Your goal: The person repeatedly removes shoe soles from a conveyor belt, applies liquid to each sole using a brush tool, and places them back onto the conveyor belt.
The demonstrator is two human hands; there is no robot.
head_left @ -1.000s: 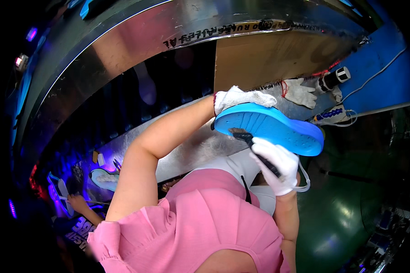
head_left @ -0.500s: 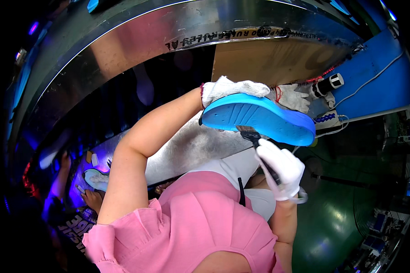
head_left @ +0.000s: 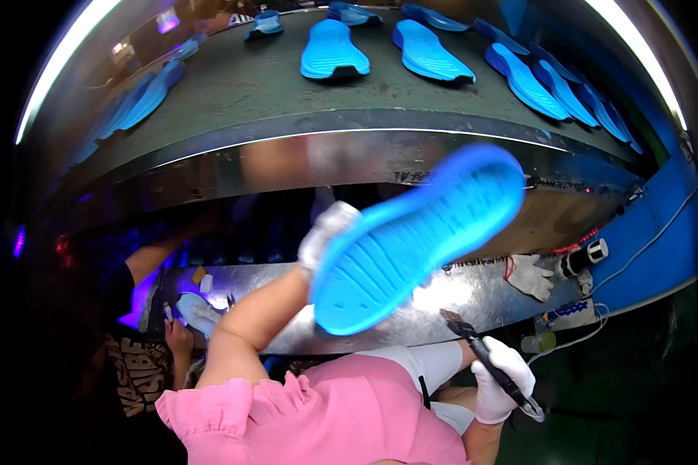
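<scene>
A bright blue shoe sole (head_left: 411, 248) with ridges across its face is held up and tilted, its far end smeared by motion. Behind its left edge, my left hand (head_left: 326, 236) in a white knit glove grips it; most of the fingers are hidden by the sole. Lower right, my right hand (head_left: 504, 381) wears a thin white glove and is closed around a flat brush (head_left: 481, 353) with a black handle. The brush's brown bristles point up and left, apart from the sole.
Several blue soles (head_left: 333, 50) lie on the dark green belt (head_left: 248, 97) beyond the metal edge. A metal shelf (head_left: 279, 329) runs below, with a white glove (head_left: 531, 275) and a black-and-white cylinder (head_left: 589, 256) at right. At left, another person's hand (head_left: 180, 341) is near a pale sole (head_left: 198, 312).
The sole has been lifted and turned, its right end now higher. The brush has come away from the sole's edge, down and right. More of the belt has come into view.
</scene>
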